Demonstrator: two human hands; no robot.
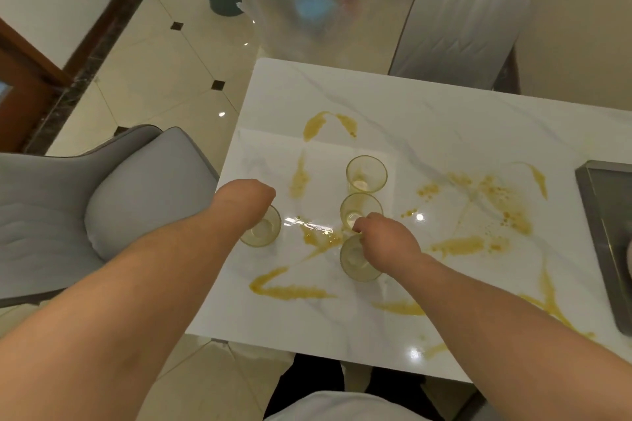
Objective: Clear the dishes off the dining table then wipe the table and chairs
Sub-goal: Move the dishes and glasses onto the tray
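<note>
Still early. Table point(444, 106), smeared with yellow sauce, and chairs point(143, 202) unwiped. Tray point(595, 215) sits at the table's right edge. Four glasses remain mid-table: left hand point(246, 202) curls over the left glass point(261, 232); right hand point(386, 237) pinches the nearest glass point(354, 265) by its rim, two others point(366, 174) behind.

Four glasses are standing on the white marble table point(427, 106) among yellow smears point(506, 202). The left hand point(248, 196) is gripping the leftmost glass point(263, 232) from above. The right hand point(384, 236) is pinching the rims of the nearest glass point(355, 265) and the middle glass point(359, 210). The far glass point(366, 174) is standing untouched.
</note>
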